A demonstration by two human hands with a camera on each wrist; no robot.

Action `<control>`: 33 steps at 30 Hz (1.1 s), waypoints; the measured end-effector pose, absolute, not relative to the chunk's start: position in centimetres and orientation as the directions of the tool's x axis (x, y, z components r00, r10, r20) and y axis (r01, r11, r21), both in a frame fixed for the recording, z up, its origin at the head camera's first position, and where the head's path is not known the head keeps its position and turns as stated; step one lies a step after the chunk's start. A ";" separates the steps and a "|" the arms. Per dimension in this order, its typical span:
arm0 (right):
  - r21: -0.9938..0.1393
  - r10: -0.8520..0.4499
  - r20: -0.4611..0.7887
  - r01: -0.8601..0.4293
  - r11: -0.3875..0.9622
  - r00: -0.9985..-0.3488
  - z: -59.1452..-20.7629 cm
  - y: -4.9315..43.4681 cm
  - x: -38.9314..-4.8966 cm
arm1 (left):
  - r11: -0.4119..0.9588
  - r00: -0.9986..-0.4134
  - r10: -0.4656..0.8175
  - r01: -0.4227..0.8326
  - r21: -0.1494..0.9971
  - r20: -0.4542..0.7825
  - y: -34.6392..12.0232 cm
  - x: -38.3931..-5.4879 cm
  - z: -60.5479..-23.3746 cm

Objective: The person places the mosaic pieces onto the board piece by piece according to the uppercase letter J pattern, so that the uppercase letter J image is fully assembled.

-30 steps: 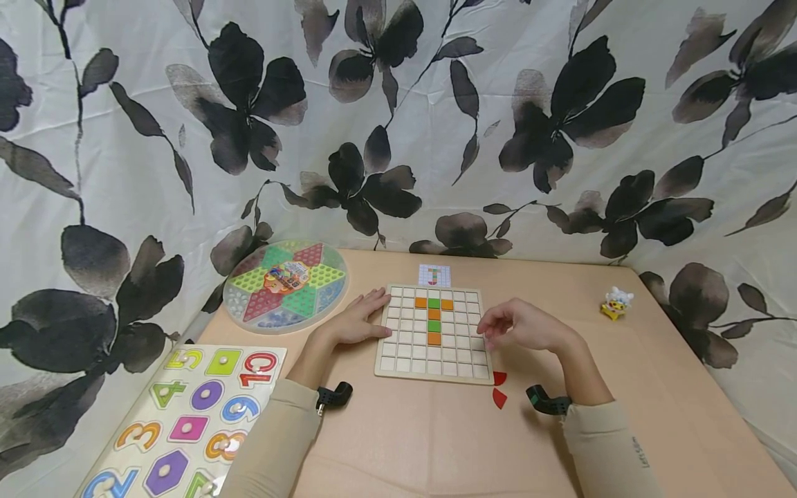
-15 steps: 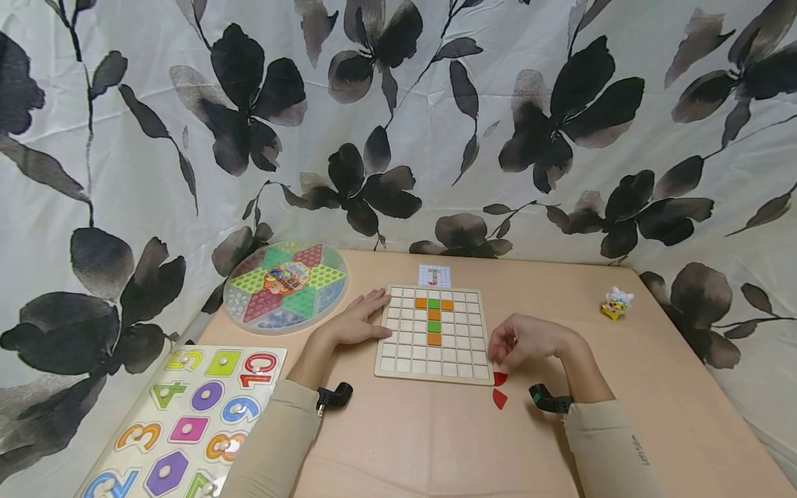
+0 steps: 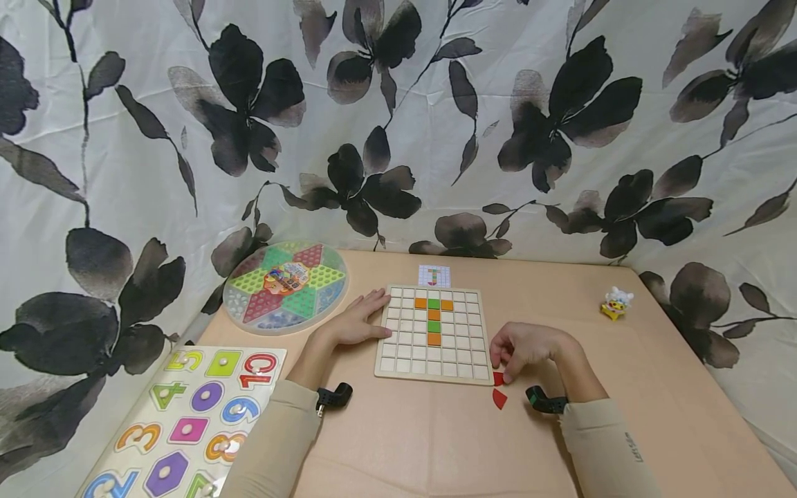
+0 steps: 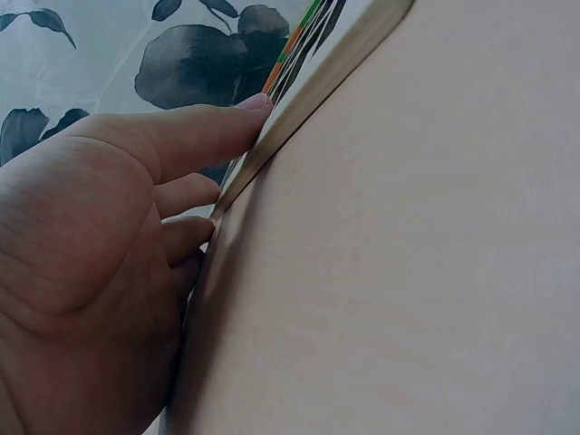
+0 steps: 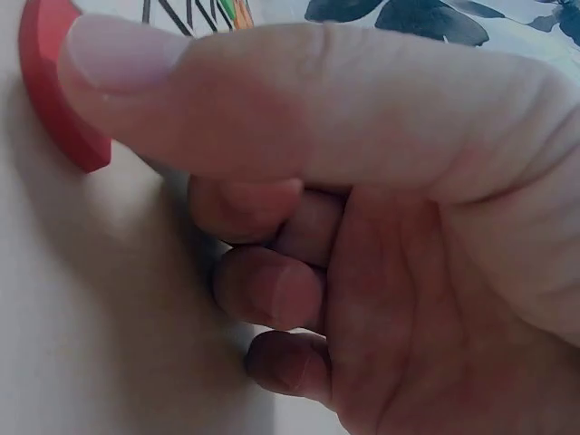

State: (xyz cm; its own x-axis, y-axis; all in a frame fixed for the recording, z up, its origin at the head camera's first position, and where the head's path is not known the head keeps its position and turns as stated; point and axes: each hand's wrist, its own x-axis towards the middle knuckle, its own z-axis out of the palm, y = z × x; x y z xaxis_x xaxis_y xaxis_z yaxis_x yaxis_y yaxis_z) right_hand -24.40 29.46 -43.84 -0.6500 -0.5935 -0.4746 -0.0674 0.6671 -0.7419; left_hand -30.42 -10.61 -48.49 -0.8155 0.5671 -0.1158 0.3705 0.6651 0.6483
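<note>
My left hand (image 3: 356,321) lies at the left edge of a wooden grid board (image 3: 405,371). Its thumb rests on the rim and its other fingers are along the side, as the left wrist view also shows. Orange and green squares (image 3: 434,326) form a T shape on the board. By the board's near right corner, my right hand (image 3: 526,348) has its fingertips right at a red quarter-circle piece (image 5: 56,95). In the right wrist view the thumb overlaps that piece and hides the index finger; I cannot tell whether they pinch it. Another red piece (image 3: 499,398) lies just nearer.
A small pattern card (image 3: 434,274) lies beyond the board. A round Chinese checkers board (image 3: 286,321) is at the back left, and a number-and-shape puzzle board (image 3: 140,394) at the front left. A small toy figure (image 3: 616,303) stands at the right. A floral curtain hangs behind.
My right hand has moved from the board's right edge toward me, down to the farther red piece. The left hand has stayed in place, and the squares on the board are unchanged.
</note>
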 end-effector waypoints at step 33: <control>-0.715 -0.537 -0.414 -0.103 0.692 -0.736 -44.2 29.5 -24.5 | 0.674 -0.819 0.564 0.382 0.632 -0.107 -10.6 -30.3 -48.6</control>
State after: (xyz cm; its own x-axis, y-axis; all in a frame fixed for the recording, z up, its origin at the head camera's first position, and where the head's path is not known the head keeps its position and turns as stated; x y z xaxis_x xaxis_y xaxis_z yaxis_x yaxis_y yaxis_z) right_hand -24.52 29.54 -44.23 -0.7356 -0.5365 -0.4135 -0.1028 0.6918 -0.7147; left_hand -30.29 -10.58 -48.63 -0.8187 0.5641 -0.1070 0.3821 0.6745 0.6317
